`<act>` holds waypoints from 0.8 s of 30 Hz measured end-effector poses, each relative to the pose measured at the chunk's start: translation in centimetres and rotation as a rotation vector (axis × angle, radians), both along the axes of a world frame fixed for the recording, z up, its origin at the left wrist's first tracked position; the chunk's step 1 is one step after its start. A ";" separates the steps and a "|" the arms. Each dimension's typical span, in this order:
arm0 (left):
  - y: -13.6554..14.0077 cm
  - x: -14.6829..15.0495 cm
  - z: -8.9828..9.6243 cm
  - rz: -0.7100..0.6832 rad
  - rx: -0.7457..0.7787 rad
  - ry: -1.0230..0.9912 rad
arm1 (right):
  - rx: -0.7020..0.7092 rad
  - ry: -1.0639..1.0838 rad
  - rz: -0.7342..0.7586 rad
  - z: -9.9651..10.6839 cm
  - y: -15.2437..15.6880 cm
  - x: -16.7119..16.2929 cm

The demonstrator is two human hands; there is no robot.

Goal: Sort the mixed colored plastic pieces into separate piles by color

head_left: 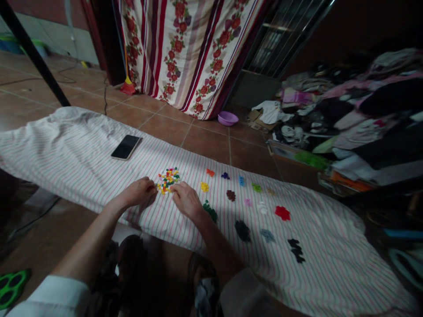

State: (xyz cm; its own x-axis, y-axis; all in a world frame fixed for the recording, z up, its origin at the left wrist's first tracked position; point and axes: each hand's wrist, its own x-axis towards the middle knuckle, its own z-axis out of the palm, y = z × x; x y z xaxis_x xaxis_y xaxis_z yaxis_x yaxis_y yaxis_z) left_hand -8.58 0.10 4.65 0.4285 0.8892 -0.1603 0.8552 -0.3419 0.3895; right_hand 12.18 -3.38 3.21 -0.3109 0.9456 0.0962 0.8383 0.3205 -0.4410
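Head view: locate pile of mixed small pcs point(169, 178) on striped cloth point(84, 145), betw. L hand point(141, 192) and R hand point(187, 200). Note both curled in at pile edge, almost pinched; can't confirm hold on any pc. Treat as prob. light, stiff, smooth, easily scattered. Pinch singly by opp. sides, w/ minimal force.
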 end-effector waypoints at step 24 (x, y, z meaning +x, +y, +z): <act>0.6 -0.2 -0.6 -0.015 -0.021 0.072 | 0.125 0.068 -0.610 1.8 -1.3 20.8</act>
State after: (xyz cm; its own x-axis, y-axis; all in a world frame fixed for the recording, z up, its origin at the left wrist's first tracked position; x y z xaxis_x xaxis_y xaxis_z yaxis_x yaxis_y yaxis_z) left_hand -8.81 0.69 4.03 0.4283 0.8789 -0.2101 0.8761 -0.3470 0.3346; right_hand 32.97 -4.69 5.01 0.2922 0.9312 0.2181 0.8580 -0.1545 -0.4899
